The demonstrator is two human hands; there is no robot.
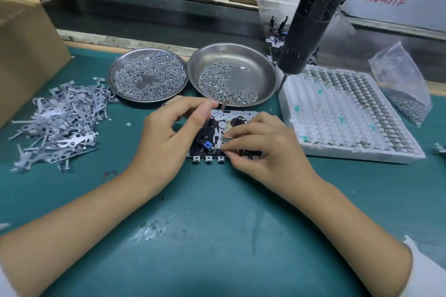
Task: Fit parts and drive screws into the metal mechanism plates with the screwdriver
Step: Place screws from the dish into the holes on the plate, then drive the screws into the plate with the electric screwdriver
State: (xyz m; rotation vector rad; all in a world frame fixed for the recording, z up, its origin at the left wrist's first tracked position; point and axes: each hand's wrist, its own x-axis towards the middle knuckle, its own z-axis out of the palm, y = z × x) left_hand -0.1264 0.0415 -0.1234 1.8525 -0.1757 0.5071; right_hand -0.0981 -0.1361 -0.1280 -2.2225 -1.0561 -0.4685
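An assembly-line workstation in a factory is indicated: screws are heaped in two steel dishes (231,55) toward the green bench's (217,224) far edge, stamped metal parts (60,123) are piled at its left, and a powered screwdriver (311,14) is hung overhead.

Flat on the green mat sits the metal mechanism plate (218,132), perforated silver with black parts and a small blue piece, tabs along its near edge. The black screwdriver (311,17) hangs far right, tilted, tip down.
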